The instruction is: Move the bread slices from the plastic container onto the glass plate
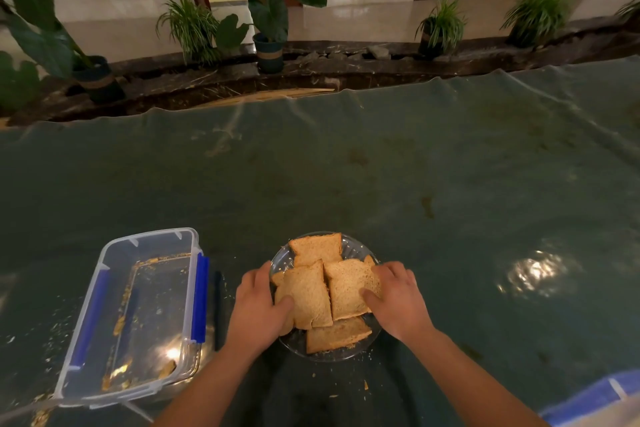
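Nearest the camera, two bare forearms reach forward over the green table covered in clear plastic sheeting [450,184]. The left hand [258,305] rests on the left edge of the round clear glass plate [349,352], fingers spread loosely, thumb pressing the left top slice. The right hand [398,298] mirrors it on the right edge, thumb on the right top slice; neither hand is closed around anything. On the plate lie the brown square bread slices [311,298]: four show plainly, with corners of more peeping from beneath, so the full count cannot be told. To the left stands one clear rectangular plastic container with blue clips [104,288], holding only crumbs. Beyond the table's far edge, along a dark stone ledge, stand at least six green potted plants [270,21].
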